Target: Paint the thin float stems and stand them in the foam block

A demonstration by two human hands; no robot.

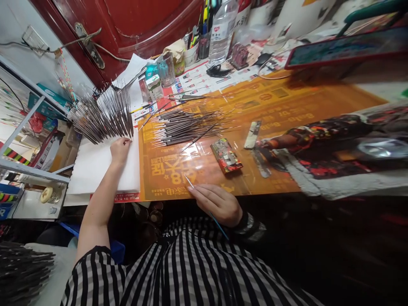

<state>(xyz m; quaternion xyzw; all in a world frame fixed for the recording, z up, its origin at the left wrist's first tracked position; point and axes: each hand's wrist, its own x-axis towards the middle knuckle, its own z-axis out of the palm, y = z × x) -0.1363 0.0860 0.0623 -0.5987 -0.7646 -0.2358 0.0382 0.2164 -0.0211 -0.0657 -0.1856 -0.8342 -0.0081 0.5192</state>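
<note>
My left hand [120,149] rests over a white foam block [124,174], fingertips pinched at the foot of a slim dark rod at the end of a standing row. The rods [106,112] have thin tips and look like fishing floats; many stand upright in the foam. Near the table's front edge, my right hand [219,205] is closed around a thin paintbrush [218,225] with a blue handle, its pale tip pointing up and left. Between the hands and farther back lies a pile of similar dark floats [178,125].
A paint-stained block [226,155] and a scraper [253,134] lie on the orange table cover [197,182]. Behind stand a plastic bottle [221,34], a glass [166,70] and a pen cup [204,44]. Stained cloth [338,187] covers the right; a metal frame [28,170] stands left.
</note>
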